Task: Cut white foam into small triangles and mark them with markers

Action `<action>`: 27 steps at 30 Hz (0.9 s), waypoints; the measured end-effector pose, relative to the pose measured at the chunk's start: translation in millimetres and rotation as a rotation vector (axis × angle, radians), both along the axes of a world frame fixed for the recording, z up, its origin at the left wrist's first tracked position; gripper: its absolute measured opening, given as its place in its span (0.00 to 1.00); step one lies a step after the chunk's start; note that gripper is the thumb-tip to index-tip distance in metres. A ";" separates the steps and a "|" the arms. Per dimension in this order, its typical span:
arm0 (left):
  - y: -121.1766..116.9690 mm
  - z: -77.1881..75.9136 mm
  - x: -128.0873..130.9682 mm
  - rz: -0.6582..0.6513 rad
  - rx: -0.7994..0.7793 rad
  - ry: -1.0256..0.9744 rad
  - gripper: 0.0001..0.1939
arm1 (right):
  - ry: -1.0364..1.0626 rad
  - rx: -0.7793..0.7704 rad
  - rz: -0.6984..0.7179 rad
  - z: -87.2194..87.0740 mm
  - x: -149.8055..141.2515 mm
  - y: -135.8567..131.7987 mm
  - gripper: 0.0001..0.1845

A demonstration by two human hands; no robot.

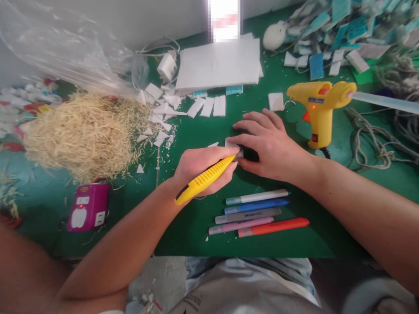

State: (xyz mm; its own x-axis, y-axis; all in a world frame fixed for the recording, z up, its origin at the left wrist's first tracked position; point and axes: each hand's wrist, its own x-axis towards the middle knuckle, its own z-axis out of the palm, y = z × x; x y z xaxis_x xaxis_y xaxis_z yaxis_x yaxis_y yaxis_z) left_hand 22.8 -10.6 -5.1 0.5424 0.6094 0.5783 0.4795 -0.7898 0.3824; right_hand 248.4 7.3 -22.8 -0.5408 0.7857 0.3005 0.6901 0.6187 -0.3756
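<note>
A yellow utility knife (209,176) lies in the closed grip of my left hand (204,168), its blade end pointing right. Just beyond the blade, a small white foam piece (231,143) is partly covered by fingers. My right hand (268,144) holds this piece against the table with thumb and index finger, the other fingers spread above it. Where the blade meets the foam is mostly hidden. Small cut white strips (207,107) lie behind my hands, and a white square (276,101) sits past my right fingertips.
Several markers (258,214) lie near the front edge. On the right, a yellow glue gun (319,109) stands with its light on, beside tangled cord (373,144). White foam sheets (218,65), straw shreds (83,135), a purple power socket box (88,207) and foam scraps (317,26) surround the workspace.
</note>
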 end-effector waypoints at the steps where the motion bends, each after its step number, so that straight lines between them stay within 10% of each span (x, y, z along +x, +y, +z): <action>1: -0.6 0.8 -0.9 0.006 -0.003 0.009 0.08 | -0.002 0.000 -0.003 0.2 -0.4 -0.3 0.20; 27: 3.7 8.9 -4.1 -0.035 -0.036 0.048 0.08 | -0.016 0.037 -0.004 -2.1 -0.3 -1.7 0.20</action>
State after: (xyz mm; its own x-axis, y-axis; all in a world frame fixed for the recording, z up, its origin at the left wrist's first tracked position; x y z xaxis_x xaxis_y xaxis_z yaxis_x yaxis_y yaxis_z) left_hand 18.8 -6.9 3.8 0.5902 0.6094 0.5294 0.4705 -0.7926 0.3878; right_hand 248.1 5.6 -24.9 -0.5422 0.7766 0.3208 0.6984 0.6288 -0.3419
